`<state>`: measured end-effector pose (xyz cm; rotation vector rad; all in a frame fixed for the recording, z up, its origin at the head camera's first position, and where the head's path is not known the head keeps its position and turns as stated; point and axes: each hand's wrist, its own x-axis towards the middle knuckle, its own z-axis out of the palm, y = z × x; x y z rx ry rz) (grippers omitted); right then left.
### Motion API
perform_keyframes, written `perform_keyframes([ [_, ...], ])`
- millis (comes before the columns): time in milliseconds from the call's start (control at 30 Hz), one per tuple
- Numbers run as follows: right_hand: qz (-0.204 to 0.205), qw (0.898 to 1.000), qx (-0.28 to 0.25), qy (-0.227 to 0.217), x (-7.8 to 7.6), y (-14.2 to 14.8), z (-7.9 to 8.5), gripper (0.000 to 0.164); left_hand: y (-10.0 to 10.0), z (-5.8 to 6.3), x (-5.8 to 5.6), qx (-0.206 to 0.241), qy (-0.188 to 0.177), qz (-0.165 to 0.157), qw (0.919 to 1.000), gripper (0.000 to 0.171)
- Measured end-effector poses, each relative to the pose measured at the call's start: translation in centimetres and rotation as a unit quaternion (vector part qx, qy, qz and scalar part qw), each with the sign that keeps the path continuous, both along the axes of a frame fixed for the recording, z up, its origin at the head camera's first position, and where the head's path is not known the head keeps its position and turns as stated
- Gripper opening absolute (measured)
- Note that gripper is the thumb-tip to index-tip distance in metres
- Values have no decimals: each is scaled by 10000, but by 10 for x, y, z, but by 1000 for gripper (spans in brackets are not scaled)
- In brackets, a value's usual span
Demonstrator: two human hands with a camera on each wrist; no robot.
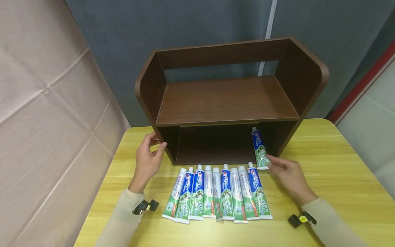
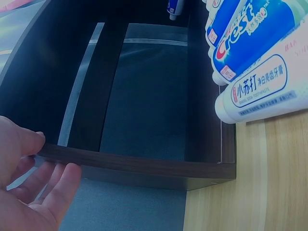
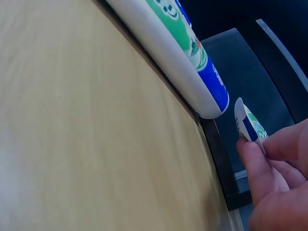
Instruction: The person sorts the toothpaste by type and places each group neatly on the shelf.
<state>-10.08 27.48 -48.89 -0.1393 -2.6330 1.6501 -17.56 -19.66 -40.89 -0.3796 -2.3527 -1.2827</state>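
A dark brown two-tier shelf stands on the table. My left hand holds the front edge of its left side panel; the left wrist view has the thumb on one side and the fingers on the other. My right hand pinches the flat crimped end of a blue, green and white toothpaste tube. That tube's cap points into the lower compartment, near the right side wall. In front of the shelf, several toothpaste tubes lie side by side, caps toward it, some blue and green, others white and green.
The light wooden table carries everything. A grey fabric panel stands behind the shelf, and a pale quilted wall runs along the left. A red strip borders the right-hand wall.
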Motion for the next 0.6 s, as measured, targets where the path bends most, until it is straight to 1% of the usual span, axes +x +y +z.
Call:
perform_keyframes([
  [167,-99,9998,-138,-59,-4,-4,-3,46,0,-1,0,-57,-21,45,10000,42],
  [300,-296,9994,-170,-29,-7,-9,-3,44,-1,-1,-1,-52,-36,53,10000,42],
  [400,-426,9986,-316,-7,-8,-12,-2,42,-1,-1,-1,-49,-36,33,10000,42],
  [600,-639,9957,-671,81,-11,-18,-7,39,0,-1,0,-51,-48,27,10000,42],
])
